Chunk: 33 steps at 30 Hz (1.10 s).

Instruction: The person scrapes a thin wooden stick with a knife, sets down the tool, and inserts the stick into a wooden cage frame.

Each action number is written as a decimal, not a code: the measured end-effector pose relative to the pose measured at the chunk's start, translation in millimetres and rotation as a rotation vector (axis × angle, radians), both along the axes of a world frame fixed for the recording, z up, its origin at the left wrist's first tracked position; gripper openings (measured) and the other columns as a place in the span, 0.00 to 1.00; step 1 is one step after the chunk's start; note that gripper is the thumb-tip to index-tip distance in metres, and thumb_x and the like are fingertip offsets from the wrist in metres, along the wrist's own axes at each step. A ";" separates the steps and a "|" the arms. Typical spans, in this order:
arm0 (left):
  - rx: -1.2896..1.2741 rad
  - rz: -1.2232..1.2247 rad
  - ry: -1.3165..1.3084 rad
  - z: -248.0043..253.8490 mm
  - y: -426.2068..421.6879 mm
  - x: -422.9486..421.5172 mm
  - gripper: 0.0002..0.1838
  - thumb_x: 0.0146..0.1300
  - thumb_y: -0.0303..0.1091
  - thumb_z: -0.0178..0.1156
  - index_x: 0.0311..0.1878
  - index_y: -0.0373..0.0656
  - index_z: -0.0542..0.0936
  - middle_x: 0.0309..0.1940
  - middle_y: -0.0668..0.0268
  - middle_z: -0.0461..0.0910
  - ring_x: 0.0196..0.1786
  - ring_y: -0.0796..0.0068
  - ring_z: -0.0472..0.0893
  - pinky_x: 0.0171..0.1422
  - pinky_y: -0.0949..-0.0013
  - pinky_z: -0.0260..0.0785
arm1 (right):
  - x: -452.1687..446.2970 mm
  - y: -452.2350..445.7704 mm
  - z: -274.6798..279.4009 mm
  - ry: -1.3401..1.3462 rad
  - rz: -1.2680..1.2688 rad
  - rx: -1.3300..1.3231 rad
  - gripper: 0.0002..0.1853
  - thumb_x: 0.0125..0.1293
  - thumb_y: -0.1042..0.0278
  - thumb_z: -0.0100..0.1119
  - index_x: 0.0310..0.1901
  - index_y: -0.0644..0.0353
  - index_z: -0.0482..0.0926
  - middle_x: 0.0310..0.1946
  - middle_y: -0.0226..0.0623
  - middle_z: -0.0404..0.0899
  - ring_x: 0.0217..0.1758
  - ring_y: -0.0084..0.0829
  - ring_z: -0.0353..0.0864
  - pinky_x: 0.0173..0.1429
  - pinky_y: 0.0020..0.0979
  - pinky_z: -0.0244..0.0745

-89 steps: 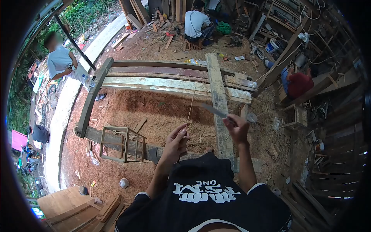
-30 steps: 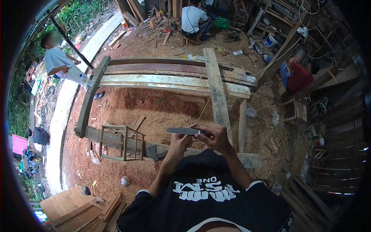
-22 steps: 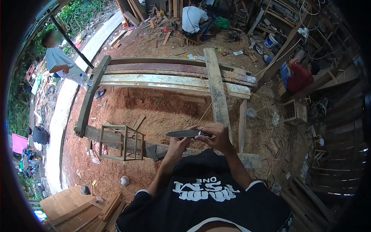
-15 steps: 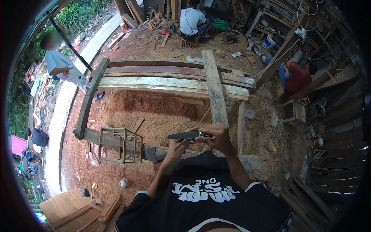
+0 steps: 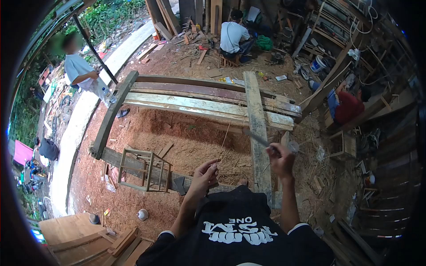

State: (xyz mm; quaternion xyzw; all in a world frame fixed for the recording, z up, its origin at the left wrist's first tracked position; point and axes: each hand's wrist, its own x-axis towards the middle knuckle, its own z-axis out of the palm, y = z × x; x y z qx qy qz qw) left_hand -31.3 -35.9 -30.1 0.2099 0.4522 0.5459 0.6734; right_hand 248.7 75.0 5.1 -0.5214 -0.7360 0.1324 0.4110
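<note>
My left hand (image 5: 205,176) pinches the lower end of a thin light stick (image 5: 225,141), which points up and away from me. To its right, my right hand (image 5: 281,160) is closed round the handle of a knife (image 5: 258,139). The knife's blade is somewhat blurred and points up and to the left, across the rough upright plank (image 5: 256,122). Blade and stick are apart. Both hands are in front of my black shirt, above the near side of the wooden frame.
Long boards (image 5: 186,101) lie across the bench frame. A small wooden frame (image 5: 148,170) stands at the near left. One person (image 5: 233,37) squats at the back, another (image 5: 80,71) stands at left, and a third (image 5: 348,105) sits at right. Shavings (image 5: 191,142) cover the floor.
My right hand and the knife have moved right, away from my left hand and the stick, where they were together before. The view has shifted, and the scene sits slightly lower and to the right.
</note>
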 end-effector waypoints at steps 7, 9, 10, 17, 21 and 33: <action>0.082 0.096 -0.046 2.7 -10.2 0.2 0.15 0.78 0.33 0.53 0.62 0.38 0.77 0.33 0.73 0.76 0.23 0.90 0.61 0.26 0.80 0.50 | -87.3 -37.1 -18.1 0.067 0.466 -0.104 0.18 0.66 0.51 0.65 0.42 0.60 0.84 0.32 0.39 0.82 0.39 0.43 0.82 0.48 0.40 0.70; 0.054 0.168 -0.037 13.9 -14.0 7.3 0.15 0.78 0.33 0.54 0.60 0.38 0.78 0.31 0.73 0.75 0.22 0.90 0.60 0.25 0.80 0.48 | -102.5 -42.2 -17.8 0.080 0.546 -0.128 0.17 0.65 0.53 0.67 0.42 0.61 0.83 0.34 0.41 0.83 0.40 0.43 0.81 0.49 0.39 0.70; 0.036 0.173 -0.011 12.5 -17.5 7.0 0.14 0.77 0.34 0.55 0.59 0.38 0.80 0.28 0.75 0.74 0.22 0.91 0.60 0.25 0.80 0.48 | -107.2 -43.6 -23.9 0.101 0.566 -0.098 0.18 0.63 0.54 0.69 0.43 0.61 0.84 0.35 0.39 0.84 0.41 0.42 0.81 0.49 0.40 0.70; -0.035 0.106 0.209 18.0 -45.2 2.3 0.14 0.76 0.32 0.57 0.59 0.37 0.82 0.31 0.74 0.77 0.24 0.91 0.63 0.26 0.82 0.52 | -105.2 -27.1 -56.4 0.131 0.475 -0.069 0.15 0.64 0.54 0.69 0.42 0.59 0.84 0.31 0.38 0.83 0.35 0.42 0.81 0.45 0.41 0.72; -0.108 0.082 0.159 15.2 -51.9 7.5 0.17 0.76 0.30 0.56 0.63 0.34 0.78 0.29 0.74 0.71 0.23 0.89 0.61 0.26 0.81 0.53 | -74.4 -0.6 -46.1 0.084 0.192 -0.137 0.21 0.70 0.44 0.60 0.38 0.58 0.83 0.29 0.39 0.83 0.32 0.43 0.81 0.39 0.44 0.72; -0.061 -0.037 0.116 7.7 -34.8 -0.7 0.19 0.77 0.33 0.54 0.67 0.37 0.76 0.23 0.79 0.61 0.24 0.87 0.57 0.28 0.78 0.51 | -90.1 -31.0 -43.6 0.094 0.571 -0.075 0.20 0.61 0.46 0.69 0.38 0.58 0.85 0.30 0.35 0.84 0.36 0.40 0.84 0.47 0.39 0.72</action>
